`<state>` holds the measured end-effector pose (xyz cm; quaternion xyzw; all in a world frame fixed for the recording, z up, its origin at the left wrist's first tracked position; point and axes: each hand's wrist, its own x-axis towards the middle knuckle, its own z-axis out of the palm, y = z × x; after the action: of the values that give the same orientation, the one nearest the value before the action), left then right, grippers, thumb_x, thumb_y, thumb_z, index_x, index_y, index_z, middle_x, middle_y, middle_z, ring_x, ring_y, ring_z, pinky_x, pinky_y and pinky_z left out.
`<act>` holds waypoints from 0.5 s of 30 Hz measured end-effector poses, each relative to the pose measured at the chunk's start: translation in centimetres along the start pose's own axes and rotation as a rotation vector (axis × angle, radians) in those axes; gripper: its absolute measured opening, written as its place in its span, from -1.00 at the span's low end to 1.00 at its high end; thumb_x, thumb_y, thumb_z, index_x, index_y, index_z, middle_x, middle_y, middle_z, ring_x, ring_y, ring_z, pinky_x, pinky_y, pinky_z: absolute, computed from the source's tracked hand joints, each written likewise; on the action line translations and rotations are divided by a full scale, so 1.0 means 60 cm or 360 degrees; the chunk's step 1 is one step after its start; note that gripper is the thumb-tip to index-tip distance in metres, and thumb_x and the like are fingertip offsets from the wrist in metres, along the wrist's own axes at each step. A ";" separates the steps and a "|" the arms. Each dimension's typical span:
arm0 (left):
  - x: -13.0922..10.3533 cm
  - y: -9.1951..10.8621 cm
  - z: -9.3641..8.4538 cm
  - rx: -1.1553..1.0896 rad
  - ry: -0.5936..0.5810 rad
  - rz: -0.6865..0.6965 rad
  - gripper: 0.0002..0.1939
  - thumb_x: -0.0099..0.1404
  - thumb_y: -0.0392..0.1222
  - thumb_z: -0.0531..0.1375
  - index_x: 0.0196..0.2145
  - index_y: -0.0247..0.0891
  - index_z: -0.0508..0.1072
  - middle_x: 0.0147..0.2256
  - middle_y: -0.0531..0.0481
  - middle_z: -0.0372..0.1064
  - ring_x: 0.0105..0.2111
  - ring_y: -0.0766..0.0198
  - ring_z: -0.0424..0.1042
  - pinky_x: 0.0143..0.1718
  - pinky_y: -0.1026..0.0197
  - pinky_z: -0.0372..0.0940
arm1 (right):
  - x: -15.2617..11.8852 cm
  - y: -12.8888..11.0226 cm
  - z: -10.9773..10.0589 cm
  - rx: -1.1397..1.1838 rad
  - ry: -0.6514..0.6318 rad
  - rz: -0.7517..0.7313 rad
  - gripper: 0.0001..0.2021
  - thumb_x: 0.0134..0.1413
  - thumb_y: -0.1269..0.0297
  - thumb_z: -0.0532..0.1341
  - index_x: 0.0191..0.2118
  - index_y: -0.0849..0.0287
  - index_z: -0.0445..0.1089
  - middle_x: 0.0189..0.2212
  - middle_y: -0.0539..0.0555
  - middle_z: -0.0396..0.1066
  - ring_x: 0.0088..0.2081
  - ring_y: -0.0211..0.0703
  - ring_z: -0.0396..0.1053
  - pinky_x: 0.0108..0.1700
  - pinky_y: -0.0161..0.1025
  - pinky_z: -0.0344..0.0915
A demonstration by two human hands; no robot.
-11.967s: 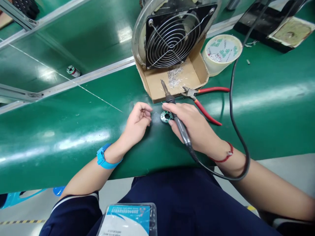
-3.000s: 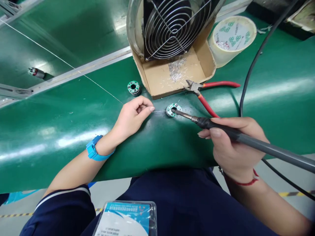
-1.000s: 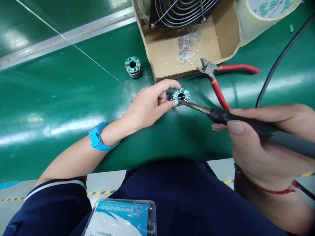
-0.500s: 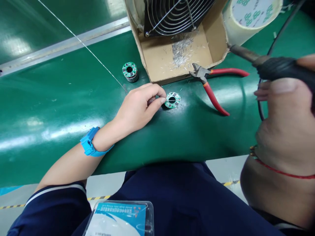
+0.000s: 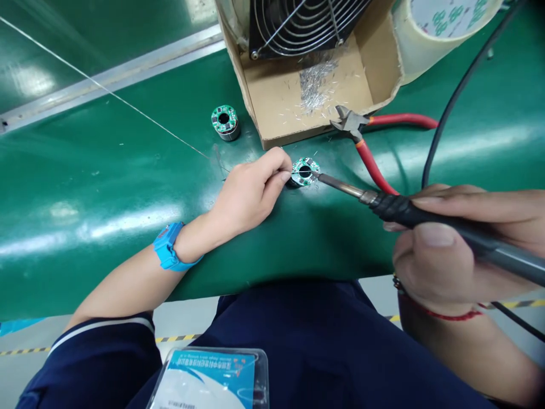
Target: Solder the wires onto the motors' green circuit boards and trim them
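My left hand (image 5: 255, 187) pinches a thin solder wire (image 5: 145, 115), whose end reaches over a round green circuit board (image 5: 300, 180) with a dark centre hole. The fingertips are at the left edge of that board. My right hand (image 5: 451, 244) is closed round the black handle of a soldering iron (image 5: 340, 184), and the iron's tip meets the right side of the same board. Behind my left hand, a second round board on a metal ring (image 5: 224, 122) stands on the green mat (image 5: 106, 227).
Red-handled cutters (image 5: 377, 165) lie open right of the board. Behind is a cardboard box (image 5: 272, 113) with wire clippings and a black fan (image 5: 310, 25). A tape roll (image 5: 411, 51) stands at the back right. A black cable (image 5: 451, 108) runs near my right hand.
My right hand has moved left and brought the iron's tip down from beside the box to the board. My left hand and the board have shifted slightly right in view.
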<state>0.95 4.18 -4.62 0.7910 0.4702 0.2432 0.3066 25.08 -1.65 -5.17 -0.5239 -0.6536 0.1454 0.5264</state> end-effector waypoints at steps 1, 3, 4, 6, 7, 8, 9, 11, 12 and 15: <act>0.000 0.000 0.001 -0.0043 -0.0010 -0.0018 -0.88 0.38 -0.35 0.08 -0.29 -0.20 0.38 -0.49 0.11 0.36 -0.50 0.36 0.34 -0.40 0.27 0.20 | 0.001 -0.001 0.004 0.0035 0.0026 -0.0086 -0.80 0.03 0.09 0.32 -0.29 0.09 0.54 -0.57 -0.01 0.38 -0.53 -0.23 0.40 -0.55 -0.22 0.30; -0.001 0.000 0.002 -0.0057 -0.0014 -0.0018 -0.88 0.39 -0.35 0.08 -0.29 -0.19 0.35 -0.50 0.12 0.34 -0.52 0.37 0.33 -0.41 0.26 0.19 | 0.004 -0.005 0.011 0.0074 0.0065 -0.0172 -0.83 0.01 0.20 0.33 -0.27 0.13 0.55 -0.54 0.00 0.41 -0.53 -0.23 0.42 -0.56 -0.25 0.29; -0.001 0.000 0.003 -0.0025 -0.0011 -0.0007 -0.88 0.38 -0.35 0.08 -0.29 -0.19 0.35 -0.50 0.12 0.34 -0.52 0.36 0.32 -0.42 0.26 0.18 | 0.004 -0.007 0.013 0.0067 0.0077 -0.0152 -0.84 0.00 0.22 0.33 -0.28 0.14 0.55 -0.53 0.01 0.42 -0.52 -0.22 0.44 -0.56 -0.24 0.30; -0.001 0.000 0.004 0.0087 0.0007 0.0028 -0.89 0.37 -0.35 0.09 -0.31 -0.18 0.33 -0.48 0.11 0.34 -0.51 0.34 0.31 -0.44 0.24 0.16 | 0.003 -0.010 0.016 0.0057 0.0080 -0.0102 -0.86 -0.01 0.23 0.33 -0.30 0.15 0.54 -0.52 0.01 0.45 -0.51 -0.19 0.47 -0.55 -0.23 0.31; -0.001 -0.001 0.005 0.0153 0.0017 0.0051 -0.88 0.37 -0.35 0.09 -0.32 -0.19 0.32 -0.47 0.09 0.34 -0.49 0.32 0.31 -0.44 0.23 0.16 | 0.002 -0.011 0.017 0.0046 0.0083 -0.0085 -0.86 -0.01 0.24 0.33 -0.30 0.15 0.54 -0.52 0.00 0.46 -0.50 -0.18 0.48 -0.54 -0.23 0.33; -0.002 -0.001 0.006 0.0219 0.0025 0.0076 -0.88 0.36 -0.35 0.09 -0.34 -0.19 0.32 -0.45 0.07 0.35 -0.46 0.29 0.33 -0.42 0.21 0.16 | 0.001 -0.012 0.017 0.0041 0.0090 -0.0066 -0.86 -0.01 0.24 0.34 -0.31 0.15 0.54 -0.51 0.00 0.47 -0.49 -0.17 0.49 -0.53 -0.22 0.33; -0.002 -0.001 0.007 0.0280 0.0033 0.0100 -0.88 0.37 -0.34 0.09 -0.35 -0.20 0.32 -0.43 0.04 0.35 -0.43 0.27 0.34 -0.40 0.20 0.18 | 0.000 -0.013 0.017 0.0042 0.0094 -0.0040 -0.86 -0.02 0.24 0.34 -0.31 0.15 0.54 -0.50 0.00 0.48 -0.48 -0.17 0.49 -0.52 -0.22 0.34; -0.002 -0.001 0.008 0.0360 0.0053 0.0143 -0.86 0.38 -0.32 0.07 -0.37 -0.21 0.32 -0.40 0.00 0.35 -0.37 0.22 0.36 -0.36 0.17 0.20 | -0.002 -0.015 0.018 0.0047 0.0105 0.0025 -0.86 -0.03 0.23 0.36 -0.32 0.16 0.54 -0.49 0.01 0.49 -0.48 -0.17 0.49 -0.50 -0.22 0.35; -0.001 -0.001 0.009 0.0367 0.0064 0.0158 -0.85 0.39 -0.32 0.06 -0.37 -0.21 0.33 -0.39 -0.01 0.35 -0.36 0.21 0.36 -0.35 0.16 0.21 | -0.002 -0.015 0.018 0.0043 0.0108 0.0060 -0.86 -0.04 0.23 0.36 -0.33 0.16 0.54 -0.49 0.00 0.49 -0.48 -0.18 0.49 -0.50 -0.22 0.35; 0.000 -0.002 0.011 0.0219 0.0101 0.0155 -0.83 0.39 -0.34 0.07 -0.37 -0.20 0.34 -0.40 0.01 0.34 -0.36 0.23 0.36 -0.33 0.16 0.24 | -0.004 -0.015 0.018 0.0008 0.0118 0.0095 -0.86 -0.03 0.20 0.36 -0.34 0.15 0.54 -0.50 0.00 0.48 -0.48 -0.18 0.49 -0.50 -0.23 0.33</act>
<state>1.33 4.06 -5.13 0.8240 0.4564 0.2499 0.2244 23.65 -1.83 -5.06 -0.5468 -0.6175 0.1432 0.5470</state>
